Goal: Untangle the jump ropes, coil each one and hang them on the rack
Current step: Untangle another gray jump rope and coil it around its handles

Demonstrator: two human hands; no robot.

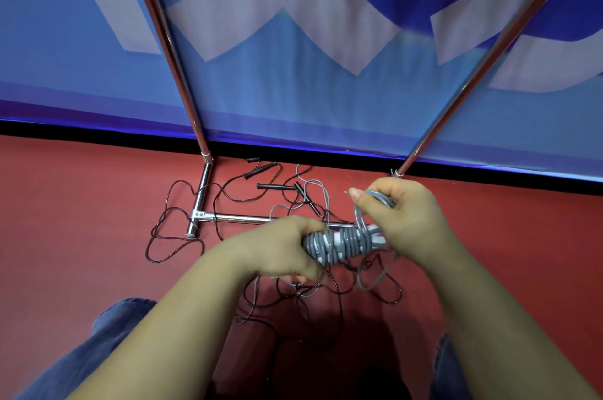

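Note:
My left hand [280, 247] grips one end of a grey jump rope bundle [342, 243], its cord wound tightly around the grey and white handles. My right hand [403, 220] holds a loop of the same grey cord [375, 195] just above the bundle's right end. Loose grey cord hangs below the bundle to the floor. Black jump ropes [182, 203] lie tangled on the red floor, their black handles [274, 186] near the wall. The chrome rack [202, 190] stands ahead, its two poles rising out of view and its base bar on the floor.
A blue and white banner [293, 89] covers the wall behind the rack. More black cord lies tangled under my hands near my knees [124, 318]. The floor is red all around.

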